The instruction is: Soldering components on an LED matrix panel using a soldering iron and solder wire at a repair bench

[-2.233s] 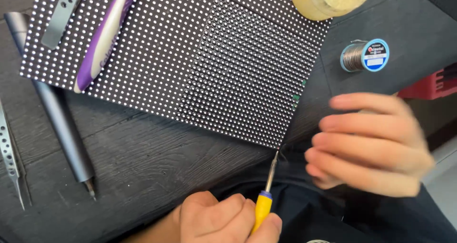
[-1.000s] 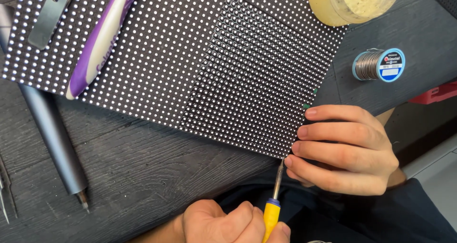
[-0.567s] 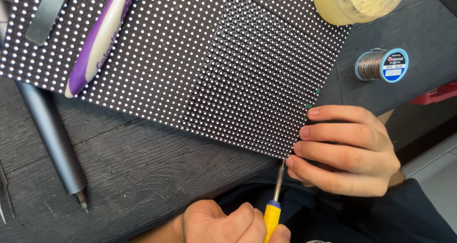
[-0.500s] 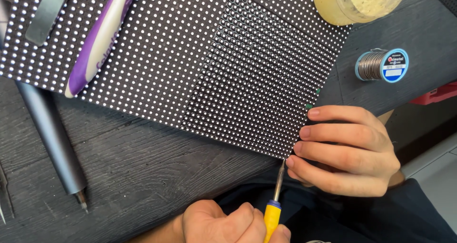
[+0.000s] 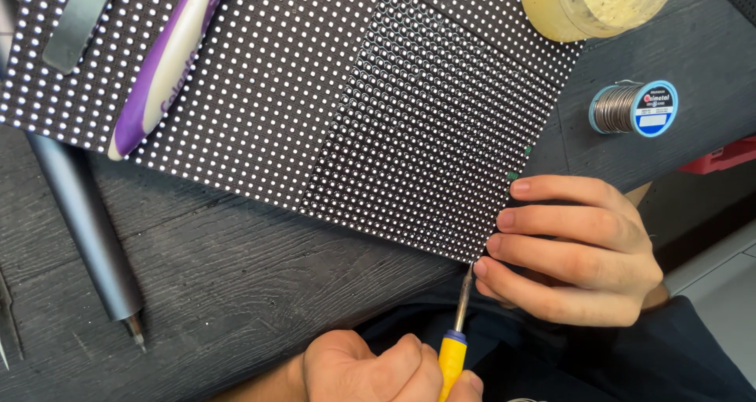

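A black LED dot-matrix panel (image 5: 315, 118) lies on the dark wooden table (image 5: 236, 292), its near right corner reaching the table's edge. My left hand (image 5: 370, 370) grips a thin-shafted tool with a yellow handle (image 5: 451, 363), whose metal tip touches that corner from below. My right hand (image 5: 575, 248) comes in from the right. Its curled fingertips press against the panel's right edge just above the corner, and the thumb is hidden.
A purple-and-white toothbrush (image 5: 169, 63) and a grey metal strip (image 5: 79, 20) lie on the panel's left part. A yellowish jar (image 5: 591, 4) stands at its far right corner, beside a solder spool (image 5: 634, 108). A grey pen-shaped tool (image 5: 79, 213) and tweezers (image 5: 6, 323) lie at left.
My right hand has come in from the right and settled on the panel's edge by the corner. The tool tip has stayed at the corner, and for the last second nothing has moved.
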